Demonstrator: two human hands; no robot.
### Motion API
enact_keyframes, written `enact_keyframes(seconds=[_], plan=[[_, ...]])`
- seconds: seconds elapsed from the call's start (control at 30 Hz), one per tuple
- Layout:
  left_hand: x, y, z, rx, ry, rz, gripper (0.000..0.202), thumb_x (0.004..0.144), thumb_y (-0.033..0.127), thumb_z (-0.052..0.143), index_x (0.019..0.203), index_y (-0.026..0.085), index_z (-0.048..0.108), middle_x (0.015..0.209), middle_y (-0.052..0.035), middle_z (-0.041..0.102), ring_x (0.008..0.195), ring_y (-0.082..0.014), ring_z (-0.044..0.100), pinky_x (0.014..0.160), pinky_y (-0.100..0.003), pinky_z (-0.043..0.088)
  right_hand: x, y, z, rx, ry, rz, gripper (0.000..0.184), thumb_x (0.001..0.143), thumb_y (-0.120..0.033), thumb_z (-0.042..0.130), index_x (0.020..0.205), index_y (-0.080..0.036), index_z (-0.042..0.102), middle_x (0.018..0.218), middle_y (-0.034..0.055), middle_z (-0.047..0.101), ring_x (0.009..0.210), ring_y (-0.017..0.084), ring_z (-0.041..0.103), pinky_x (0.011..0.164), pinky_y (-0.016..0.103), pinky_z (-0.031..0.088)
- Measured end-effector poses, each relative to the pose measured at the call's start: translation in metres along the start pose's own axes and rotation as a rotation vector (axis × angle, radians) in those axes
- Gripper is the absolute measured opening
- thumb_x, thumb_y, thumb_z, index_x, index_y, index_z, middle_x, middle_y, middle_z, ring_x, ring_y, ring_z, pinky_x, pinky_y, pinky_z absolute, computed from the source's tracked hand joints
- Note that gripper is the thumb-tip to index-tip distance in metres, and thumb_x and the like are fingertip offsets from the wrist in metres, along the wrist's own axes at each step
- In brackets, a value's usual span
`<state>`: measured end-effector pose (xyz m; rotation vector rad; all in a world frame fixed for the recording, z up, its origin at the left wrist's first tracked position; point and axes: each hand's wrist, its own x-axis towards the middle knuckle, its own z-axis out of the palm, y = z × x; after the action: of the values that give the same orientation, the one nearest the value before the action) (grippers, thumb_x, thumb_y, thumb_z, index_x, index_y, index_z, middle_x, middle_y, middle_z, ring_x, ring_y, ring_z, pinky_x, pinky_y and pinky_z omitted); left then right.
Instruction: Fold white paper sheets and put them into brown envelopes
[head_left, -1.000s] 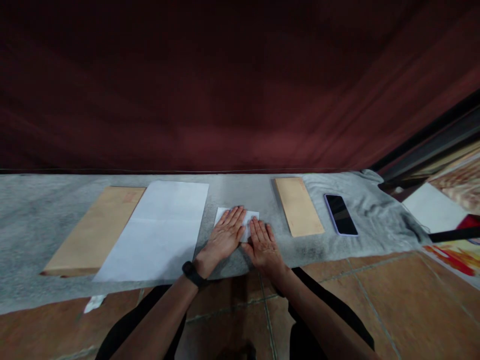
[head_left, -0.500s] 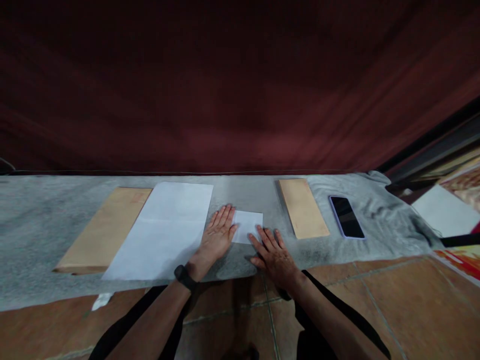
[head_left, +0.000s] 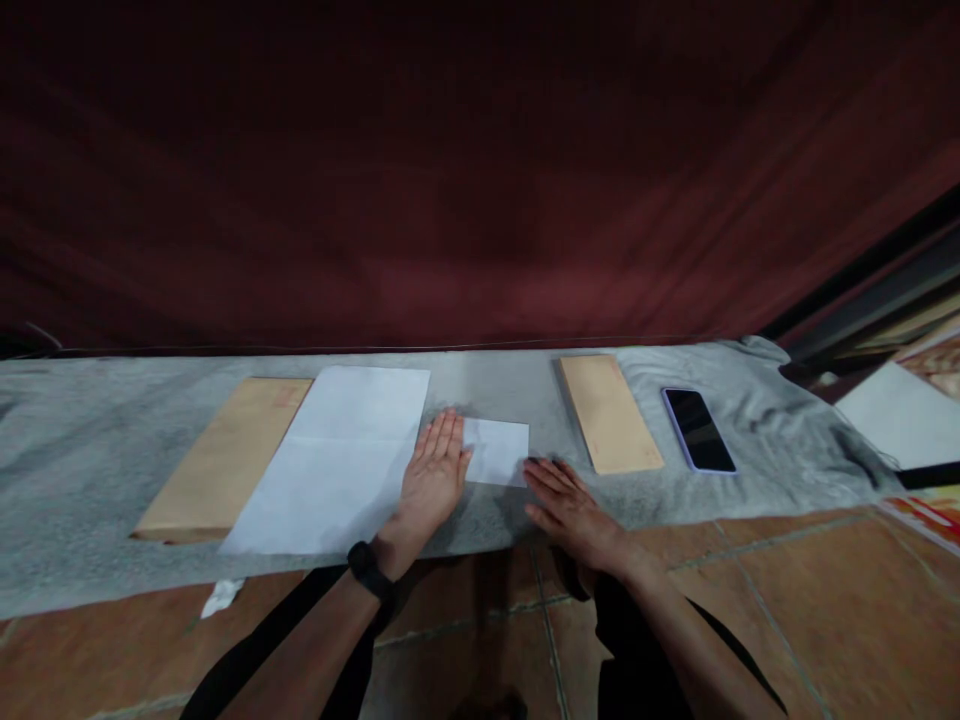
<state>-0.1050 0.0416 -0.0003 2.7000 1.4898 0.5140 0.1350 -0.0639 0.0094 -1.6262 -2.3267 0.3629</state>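
A small white folded-looking paper (head_left: pixel 496 452) lies flat on the grey cloth between my hands. My left hand (head_left: pixel 435 468) rests palm down at its left edge, fingers stretched out side by side; a dark watch is on that wrist. At the paper's lower right corner is my right hand (head_left: pixel 571 508), its fingers extended and slightly blurred, touching or just beside the edge. A large white sheet (head_left: pixel 337 460) lies to the left of my left hand, partly over a stack of brown envelopes (head_left: pixel 225 460).
To the right lie a stack of smaller brown envelopes (head_left: pixel 611 412) and a phone (head_left: pixel 699 430) in a purple case. The grey cloth (head_left: pixel 67 470) covers the surface before a dark red curtain (head_left: pixel 465 200). A crumpled white scrap (head_left: pixel 222 597) lies on the tiled floor (head_left: pixel 810 570).
My right hand has slid right, off the small paper to its right edge, uncovering more of it. My left hand stays at the left edge. The view has shifted slightly.
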Motion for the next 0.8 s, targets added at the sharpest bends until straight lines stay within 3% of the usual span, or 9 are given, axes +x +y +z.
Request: enact_keyframes(seconds=[0.13, 0.27, 0.37, 0.5, 0.8], plan=[[-0.011, 0.030, 0.002, -0.089, -0.062, 0.218, 0.060, 0.104, 0.037, 0.034, 0.157, 0.009, 0.027, 0.161, -0.0158, 0.034, 0.152, -0.0252, 0.026, 0.123, -0.047, 0.031, 0.023, -0.005, 0.002, -0.002, 0.083, 0.120, 0.054, 0.106, -0.043, 0.034, 0.154, -0.018, 0.040, 0.158, 0.0115, 0.042, 0.147, 0.026, 0.038, 0.121, 0.053, 0.030], [-0.017, 0.043, 0.010, -0.105, -0.069, 0.265, 0.060, 0.102, 0.028, 0.033, 0.157, 0.006, 0.023, 0.159, -0.0195, 0.036, 0.151, -0.0254, 0.029, 0.122, -0.049, 0.031, 0.044, -0.018, 0.018, -0.016, 0.103, 0.079, 0.059, 0.107, -0.047, 0.029, 0.156, -0.016, 0.034, 0.160, 0.0118, 0.037, 0.149, 0.023, 0.034, 0.122, 0.049, 0.031], [-0.017, 0.034, 0.014, -0.085, -0.061, 0.213, 0.059, 0.102, 0.025, 0.031, 0.156, 0.005, 0.024, 0.160, -0.0196, 0.035, 0.151, -0.0251, 0.029, 0.122, -0.048, 0.030, 0.054, -0.022, 0.032, -0.070, 0.143, 0.076, 0.061, 0.106, -0.048, 0.029, 0.158, -0.014, 0.030, 0.160, 0.0138, 0.036, 0.150, 0.024, 0.031, 0.123, 0.051, 0.027], [-0.015, 0.016, 0.017, -0.069, -0.025, 0.140, 0.059, 0.103, 0.033, 0.033, 0.157, 0.009, 0.025, 0.160, -0.0184, 0.036, 0.151, -0.0271, 0.029, 0.121, -0.049, 0.033, 0.058, -0.019, 0.042, -0.147, 0.205, 0.126, 0.063, 0.106, -0.047, 0.032, 0.157, -0.011, 0.029, 0.160, 0.0172, 0.035, 0.151, 0.028, 0.029, 0.122, 0.054, 0.026], [-0.015, -0.005, 0.015, -0.055, -0.029, -0.053, 0.066, 0.103, 0.038, 0.032, 0.160, 0.012, 0.015, 0.162, -0.0159, 0.032, 0.150, -0.0285, 0.030, 0.122, -0.049, 0.032, 0.052, -0.011, 0.039, -0.166, 0.230, 0.145, 0.066, 0.105, -0.046, 0.036, 0.158, -0.009, 0.025, 0.159, 0.0209, 0.036, 0.148, 0.032, 0.035, 0.122, 0.054, 0.027]])
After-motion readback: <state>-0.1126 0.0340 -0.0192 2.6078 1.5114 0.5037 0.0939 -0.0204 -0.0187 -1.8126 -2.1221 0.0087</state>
